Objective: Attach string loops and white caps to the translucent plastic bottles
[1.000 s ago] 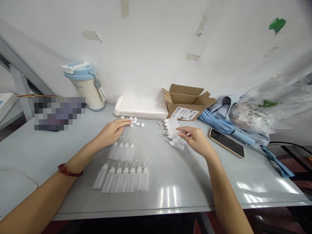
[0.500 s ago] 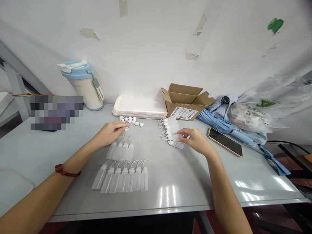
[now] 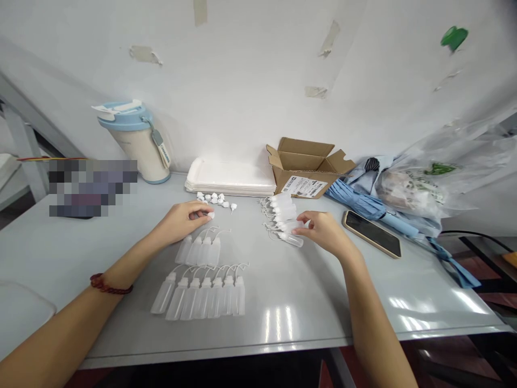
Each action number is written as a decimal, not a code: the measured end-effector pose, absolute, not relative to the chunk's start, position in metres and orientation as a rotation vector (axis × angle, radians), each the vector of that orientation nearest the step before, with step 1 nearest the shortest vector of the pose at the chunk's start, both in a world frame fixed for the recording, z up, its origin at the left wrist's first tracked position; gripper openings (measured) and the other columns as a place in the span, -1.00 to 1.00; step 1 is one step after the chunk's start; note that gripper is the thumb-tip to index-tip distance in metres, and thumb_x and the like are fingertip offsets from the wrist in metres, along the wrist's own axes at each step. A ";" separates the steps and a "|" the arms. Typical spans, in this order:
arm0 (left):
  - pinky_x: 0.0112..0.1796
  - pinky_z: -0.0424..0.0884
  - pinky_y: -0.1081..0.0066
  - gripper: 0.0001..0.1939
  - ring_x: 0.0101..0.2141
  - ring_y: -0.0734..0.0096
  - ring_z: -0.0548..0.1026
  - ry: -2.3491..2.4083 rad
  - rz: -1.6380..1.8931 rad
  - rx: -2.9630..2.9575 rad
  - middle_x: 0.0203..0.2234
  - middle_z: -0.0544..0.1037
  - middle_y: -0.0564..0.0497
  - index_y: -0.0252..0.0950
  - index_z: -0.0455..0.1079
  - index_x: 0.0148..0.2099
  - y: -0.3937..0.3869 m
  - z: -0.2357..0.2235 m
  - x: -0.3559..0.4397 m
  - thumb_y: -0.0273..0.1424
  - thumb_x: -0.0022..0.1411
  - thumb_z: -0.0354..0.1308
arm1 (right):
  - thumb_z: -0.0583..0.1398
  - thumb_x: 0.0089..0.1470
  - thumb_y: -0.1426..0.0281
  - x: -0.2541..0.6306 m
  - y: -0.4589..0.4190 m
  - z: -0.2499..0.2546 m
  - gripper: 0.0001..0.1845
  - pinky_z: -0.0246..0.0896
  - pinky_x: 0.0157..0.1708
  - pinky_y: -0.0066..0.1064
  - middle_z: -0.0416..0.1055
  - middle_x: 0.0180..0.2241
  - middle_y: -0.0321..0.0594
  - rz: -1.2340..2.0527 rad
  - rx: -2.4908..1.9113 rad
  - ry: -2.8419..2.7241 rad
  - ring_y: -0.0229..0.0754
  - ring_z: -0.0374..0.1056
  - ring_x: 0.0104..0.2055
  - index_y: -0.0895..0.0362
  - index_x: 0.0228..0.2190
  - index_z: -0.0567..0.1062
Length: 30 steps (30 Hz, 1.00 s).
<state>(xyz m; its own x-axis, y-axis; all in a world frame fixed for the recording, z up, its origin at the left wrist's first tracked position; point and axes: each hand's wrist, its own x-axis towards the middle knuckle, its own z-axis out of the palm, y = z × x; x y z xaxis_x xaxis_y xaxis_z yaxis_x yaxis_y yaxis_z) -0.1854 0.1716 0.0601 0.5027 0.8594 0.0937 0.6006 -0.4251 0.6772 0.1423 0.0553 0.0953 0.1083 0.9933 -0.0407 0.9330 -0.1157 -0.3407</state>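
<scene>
Between the thumb and forefinger of my left hand [image 3: 186,220] is a small white cap [image 3: 211,215]. Loose white caps [image 3: 216,199] lie in a cluster just beyond it. My right hand [image 3: 323,229] has its thumb and fingers closed around the base end of a translucent plastic bottle [image 3: 287,225] in a stack lying on its side. Each bottle there has a thin curled strap at its neck. Similar bottles lie in two rows, a back row [image 3: 204,252] below my left hand and a front row [image 3: 205,299] nearer the table edge.
Behind the hands are a stack of white trays [image 3: 234,178] and an open cardboard box [image 3: 305,183]. A cream tumbler [image 3: 139,145] stands at the left, near a blurred-out item [image 3: 91,188]. To the right lie a phone [image 3: 371,234], a blue umbrella [image 3: 359,202] and a plastic bag [image 3: 424,186].
The cap at my left fingertips has turned slightly and sits closer in the pinch. My right hand stays at the same bottle, and the view has shifted slightly.
</scene>
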 end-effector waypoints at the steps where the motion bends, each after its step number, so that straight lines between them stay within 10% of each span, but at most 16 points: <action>1: -0.37 0.34 0.40 -0.64 -0.39 0.33 0.42 1.192 0.582 2.173 -0.32 0.54 -0.02 -0.29 0.50 -0.22 0.172 0.059 -0.186 -0.16 0.07 0.08 | 0.26 -0.06 0.20 0.142 0.055 0.095 -0.71 0.10 -0.43 -0.41 0.46 -0.41 -0.21 0.372 -2.146 -1.922 -0.16 0.33 -0.40 0.14 -0.34 0.50; 10: -0.39 0.31 0.44 -0.72 -0.42 0.37 0.40 1.237 0.540 2.218 -0.37 0.52 0.02 -0.26 0.45 -0.27 0.170 0.057 -0.185 -0.18 0.11 0.08 | 0.18 0.08 0.22 0.124 0.046 0.107 -0.76 0.12 -0.45 -0.40 0.44 -0.34 -0.14 -0.017 -1.838 -1.775 -0.20 0.31 -0.43 0.16 -0.36 0.45; 19: -0.36 0.32 0.41 -0.71 -0.45 0.37 0.41 1.424 0.670 2.196 -0.41 0.53 0.04 -0.25 0.43 -0.23 0.160 0.064 -0.181 -0.18 0.11 0.06 | 0.14 0.16 0.32 0.060 0.021 0.111 -0.80 0.18 -0.39 -0.48 0.45 -0.38 -0.23 0.899 -1.165 -2.405 -0.29 0.33 -0.43 0.17 -0.27 0.50; 30: -0.38 0.34 0.43 -0.74 -0.38 0.35 0.41 1.381 0.826 2.079 -0.43 0.49 0.02 -0.27 0.42 -0.26 0.138 0.080 -0.173 -0.22 0.09 0.07 | 0.18 0.12 0.43 0.047 0.019 0.100 -0.84 0.13 -0.44 -0.53 0.47 -0.41 -0.28 1.075 -0.962 -2.539 -0.34 0.29 -0.48 0.15 -0.26 0.54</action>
